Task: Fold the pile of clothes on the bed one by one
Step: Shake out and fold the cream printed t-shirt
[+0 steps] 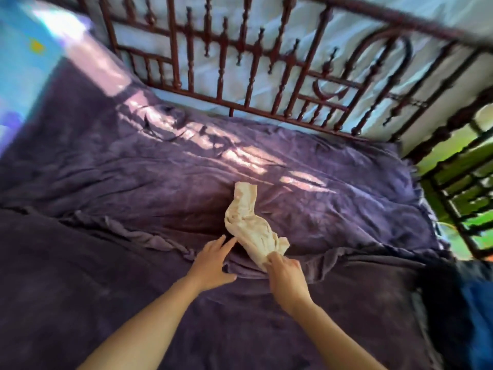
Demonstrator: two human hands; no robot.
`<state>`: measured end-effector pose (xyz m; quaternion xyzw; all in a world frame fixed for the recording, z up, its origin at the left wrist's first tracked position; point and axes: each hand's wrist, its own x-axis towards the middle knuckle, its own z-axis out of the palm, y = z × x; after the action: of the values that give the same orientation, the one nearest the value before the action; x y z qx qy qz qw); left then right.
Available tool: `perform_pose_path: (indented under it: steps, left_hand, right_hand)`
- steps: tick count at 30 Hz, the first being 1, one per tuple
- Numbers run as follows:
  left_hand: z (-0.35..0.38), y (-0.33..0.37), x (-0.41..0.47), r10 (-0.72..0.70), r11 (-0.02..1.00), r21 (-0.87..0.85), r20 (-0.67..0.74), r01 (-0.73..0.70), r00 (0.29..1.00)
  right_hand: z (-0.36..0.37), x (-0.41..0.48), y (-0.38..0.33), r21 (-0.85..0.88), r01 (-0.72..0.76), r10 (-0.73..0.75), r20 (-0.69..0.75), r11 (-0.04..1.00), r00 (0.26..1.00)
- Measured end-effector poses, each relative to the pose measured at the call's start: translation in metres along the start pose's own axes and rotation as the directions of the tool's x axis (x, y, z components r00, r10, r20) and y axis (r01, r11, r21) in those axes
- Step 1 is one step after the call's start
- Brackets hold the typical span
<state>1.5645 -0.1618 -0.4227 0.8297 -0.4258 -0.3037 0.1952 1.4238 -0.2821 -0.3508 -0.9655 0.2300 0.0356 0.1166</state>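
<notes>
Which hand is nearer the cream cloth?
Right. The right hand pinches the near end of the cloth; the left hand lies flat on the bedspread, fingertips about at its left edge.

Crumpled purple bedcover (333, 188), sunlight in patches across it. Dark red turned-wood railing (174, 49) along far edge; white creased cloth (352, 38) behind. Green-lit window grille (458, 209) right.

In the middle of the bed (106, 182) lies your cloth (248, 222), left hand (213, 260) just left of it, right hand (285, 273) at its near end; rail (240, 76) along the far edge.
</notes>
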Motion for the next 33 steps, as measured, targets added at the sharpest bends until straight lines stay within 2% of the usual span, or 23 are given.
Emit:
perform_pose_path:
  steps: [4, 7, 9, 12, 16, 21, 23, 26, 29, 30, 33]
  left_hand:
    - [-0.050, 0.062, -0.035, 0.158, 0.987, 0.064, -0.218, -0.147, 0.963]
    - [-0.089, 0.106, -0.072, 0.277, 0.961, 0.101, -0.297, -0.258, 0.914]
    - [-0.111, 0.132, -0.100, 0.337, 0.935, 0.037, -0.399, -0.352, 0.853]
    - [-0.133, 0.160, -0.141, 0.304, 0.890, -0.128, -0.549, -0.438, 0.779]
    - [-0.152, 0.181, -0.188, 0.199, 0.830, -0.271, -0.672, -0.487, 0.713]
    - [-0.166, 0.188, -0.242, 0.214, 0.749, -0.341, -0.687, -0.568, 0.695]
    - [-0.168, 0.185, -0.263, 0.286, 0.722, -0.331, -0.657, -0.607, 0.698]
    - [-0.170, 0.182, -0.279, 0.364, 0.764, -0.223, -0.628, -0.606, 0.688]
    - [-0.182, 0.180, -0.285, 0.299, 0.811, -0.121, -0.755, -0.573, 0.583]
    - [-0.191, 0.177, -0.290, 0.277, 0.812, -0.125, -0.777, -0.570, 0.565]
    - [-0.225, 0.160, -0.310, 0.256, 0.796, -0.166, -0.779, -0.582, 0.572]
  right_hand:
    - [-0.082, -0.016, -0.015, -0.026, 0.118, -0.121, -0.165, 0.993, 0.979]
    - [-0.152, -0.039, -0.031, 0.074, 0.168, -0.133, -0.345, 0.983, 0.929]
    - [-0.201, -0.055, -0.046, 0.134, 0.203, -0.121, -0.457, 0.970, 0.881]
    - [-0.264, -0.075, -0.071, 0.264, 0.231, -0.050, -0.553, 0.937, 0.832]
    - [-0.313, -0.101, -0.099, 0.515, 0.289, 0.090, -0.590, 0.807, 0.802]
    - [-0.333, -0.132, -0.127, 0.732, 0.281, 0.287, -0.546, 0.621, 0.787]
    - [-0.336, -0.141, -0.139, 0.766, 0.291, 0.322, -0.537, 0.573, 0.780]
    - [-0.340, -0.151, -0.159, 0.769, 0.314, 0.355, -0.563, 0.557, 0.746]
    - [-0.346, -0.160, -0.179, 0.731, 0.335, 0.361, -0.615, 0.594, 0.701]
    - [-0.348, -0.163, -0.184, 0.722, 0.334, 0.372, -0.628, 0.605, 0.683]
    - [-0.350, -0.173, -0.195, 0.696, 0.329, 0.392, -0.661, 0.638, 0.640]
